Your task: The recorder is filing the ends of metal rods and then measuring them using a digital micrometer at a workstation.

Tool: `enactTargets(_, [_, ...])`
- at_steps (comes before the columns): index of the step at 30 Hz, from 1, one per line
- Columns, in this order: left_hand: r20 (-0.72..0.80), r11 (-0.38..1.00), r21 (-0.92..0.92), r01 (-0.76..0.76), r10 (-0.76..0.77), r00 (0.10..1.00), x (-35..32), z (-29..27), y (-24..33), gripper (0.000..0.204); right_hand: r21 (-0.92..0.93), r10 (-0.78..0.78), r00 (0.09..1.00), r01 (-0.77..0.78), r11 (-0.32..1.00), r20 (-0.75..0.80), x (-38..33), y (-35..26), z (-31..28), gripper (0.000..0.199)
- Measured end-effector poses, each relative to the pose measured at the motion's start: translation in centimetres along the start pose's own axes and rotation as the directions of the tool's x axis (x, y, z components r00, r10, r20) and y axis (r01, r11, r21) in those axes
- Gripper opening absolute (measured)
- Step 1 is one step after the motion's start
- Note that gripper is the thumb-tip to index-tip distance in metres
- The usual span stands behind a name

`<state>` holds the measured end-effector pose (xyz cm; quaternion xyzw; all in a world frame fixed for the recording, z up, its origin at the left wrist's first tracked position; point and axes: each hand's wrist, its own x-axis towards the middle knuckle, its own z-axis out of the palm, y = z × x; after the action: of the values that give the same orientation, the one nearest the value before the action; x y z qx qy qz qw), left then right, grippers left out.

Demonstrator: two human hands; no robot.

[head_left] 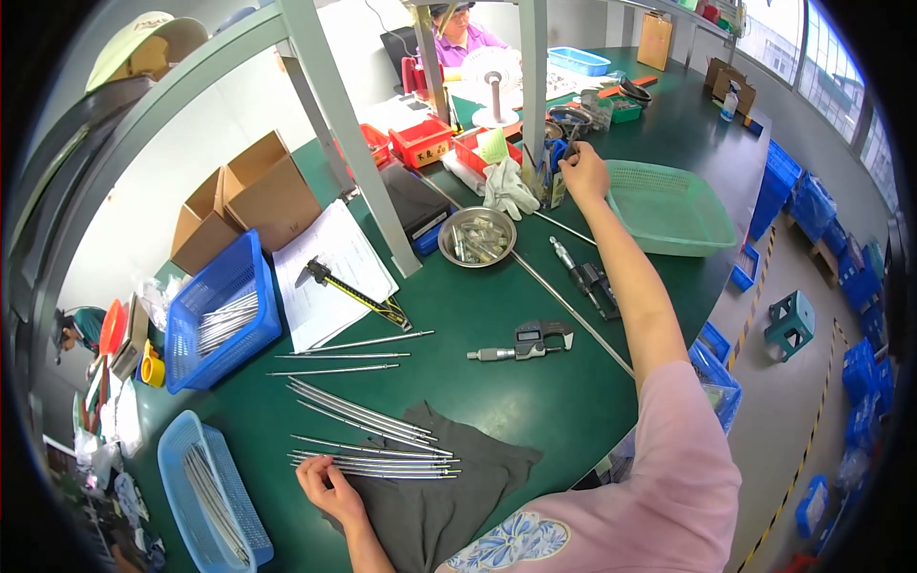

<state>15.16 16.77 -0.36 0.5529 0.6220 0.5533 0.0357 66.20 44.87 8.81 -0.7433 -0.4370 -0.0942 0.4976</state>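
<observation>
The left hand (328,485) lies flat, fingers spread, pinning rods (377,465) on the cloth (449,497) against rolling, while the right hand (584,173) pinches a pen (570,151) from the holder (552,181).

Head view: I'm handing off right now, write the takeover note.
Left hand: open, fingers resting on the bundle of thin metal rods lying on the dark cloth.
Right hand: stretched far out, pinching something small at the blue holder; what it is cannot be told.
More rods lie loose on the green table; the micrometer sits untouched mid-table.
</observation>
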Motion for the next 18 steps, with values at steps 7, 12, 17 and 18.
enactTargets(7, [0.013, 0.997, -0.069, 0.037, -0.036, 0.999, 0.1, 0.7, -0.5, 0.013, 0.069, -0.034, 0.994, 0.041, 0.997, -0.102, 0.1, -0.4, -1.0, 0.040])
enactTargets(12, [-0.006, 0.997, -0.077, 0.018, -0.018, 1.000, 0.5, -0.3, 0.6, 0.013, 0.082, -0.100, 0.982, 0.115, 0.990, -0.161, -0.3, -2.5, -2.8, 0.037])
enactTargets(17, [0.011, 0.993, -0.111, -0.040, 0.041, 0.999, 0.6, 0.1, 1.1, 0.012, 0.319, -0.416, 0.895, 0.351, 0.880, 0.163, -9.4, -9.0, -3.3, 0.024])
enactTargets(18, [0.104, 0.988, -0.153, -0.037, 0.053, 0.993, 1.0, 0.4, 1.8, 0.015, 0.525, -0.615, 0.769, 0.455, 0.719, 0.175, -12.7, -10.9, -3.7, 0.022])
